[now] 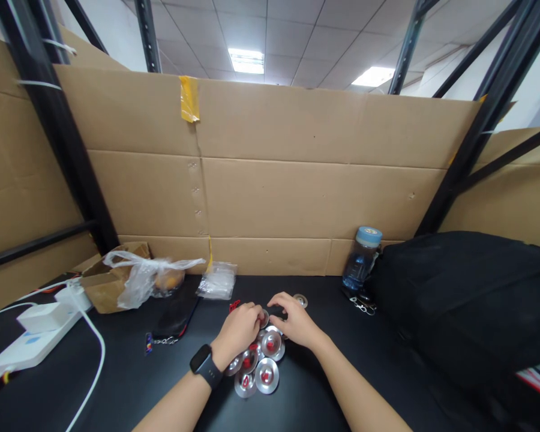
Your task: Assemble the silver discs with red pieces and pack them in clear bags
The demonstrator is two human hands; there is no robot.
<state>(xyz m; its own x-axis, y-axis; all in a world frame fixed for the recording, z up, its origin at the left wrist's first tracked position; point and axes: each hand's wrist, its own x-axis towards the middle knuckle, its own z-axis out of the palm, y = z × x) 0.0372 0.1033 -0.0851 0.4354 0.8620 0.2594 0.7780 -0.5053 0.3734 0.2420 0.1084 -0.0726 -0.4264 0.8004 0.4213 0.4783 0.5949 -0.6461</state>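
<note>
Several round silver metal discs with red centres [267,376] lie in an overlapping pile on the black table [306,396], in front of me. My left hand [242,327], with a dark watch on the wrist, has its fingers closed at the edge of a disc [264,318] at the far end of the pile. My right hand [292,323] is just to the right of that disc, its thumb and index finger curved and apart, with nothing visible between them. One more disc [301,300] lies behind my right hand. A small red item [234,305] shows behind my left hand.
On the left are a white power strip [31,345] with cables, a cardboard box [101,288], a plastic bag [150,276], a dark pouch [175,318] and a clear packet [218,281]. A bottle [362,258] and a black backpack [463,300] stand right. Cardboard [270,198] walls the back.
</note>
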